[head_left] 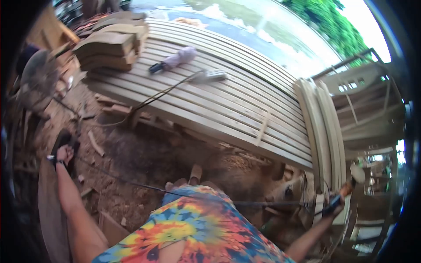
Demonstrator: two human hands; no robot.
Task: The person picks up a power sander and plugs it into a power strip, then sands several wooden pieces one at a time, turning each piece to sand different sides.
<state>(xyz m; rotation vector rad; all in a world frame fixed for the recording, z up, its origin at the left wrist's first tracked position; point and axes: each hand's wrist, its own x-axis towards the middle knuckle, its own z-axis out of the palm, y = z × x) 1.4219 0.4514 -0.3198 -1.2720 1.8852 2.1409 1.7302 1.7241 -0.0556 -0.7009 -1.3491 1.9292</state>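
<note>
At the far left, my left hand [65,154] is closed at the end of a long dark wooden piece [51,197]; whether its fingers grip that piece is hard to make out. A band circles the left wrist. On the right side, my right hand [338,205] is wrapped round a power tool [347,189] with an orange neck and a round pale disc at its tip. The tool is beside the ends of upright-looking curved wooden boards [324,131]. A dark cord [263,203] runs across in front of my tie-dye shirt.
Long slats [219,105] lie side by side, bearing a wrapped umbrella [180,58], a power strip [212,75] with cables and a small stick [262,128]. Curved wooden blocks [109,41] are stacked at upper left. A round fan-like object [39,81] stands left. Scraps and sawdust cover the ground.
</note>
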